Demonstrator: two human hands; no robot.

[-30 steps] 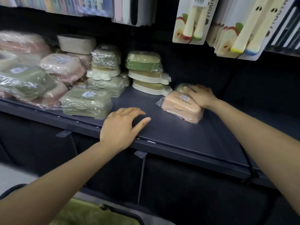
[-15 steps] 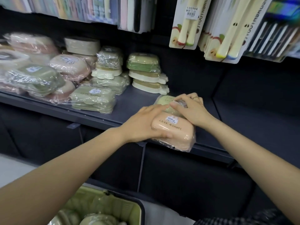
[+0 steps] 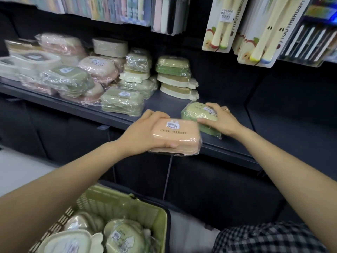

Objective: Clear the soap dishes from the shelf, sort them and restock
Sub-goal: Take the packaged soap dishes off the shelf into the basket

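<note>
Clearing stage, and both hands are busy at the shelf's front edge. The left hand has its grip wrapped round the orange soap dish, fingers over the far side and thumb along the near side, and the dish hangs just past the front edge, off the shelf and above the floor. It is a rounded rectangular box, shrink-wrapped, with a white sticker on the lid and "CUTE RABBIT" printed below it. Beside it, the right hand curls over the green soap dish, thumb on its near side and fingers on top. That one is rounder, pale lid over a darker green base, also wrapped, and it sits at the front edge; whether it has lifted off I cannot tell.

Down at the bottom left waits the green basket, already holding several wrapped dishes in cream and green. My read is that the next move carries both dishes down and left into it, and the left one has the shorter trip. The wrap looks slippery, so a firm hold matters.

Plenty left to clear: stacks of pink, green and cream dishes crowd the shelf's left half and back. Toothbrush packs hang above at the right.
</note>
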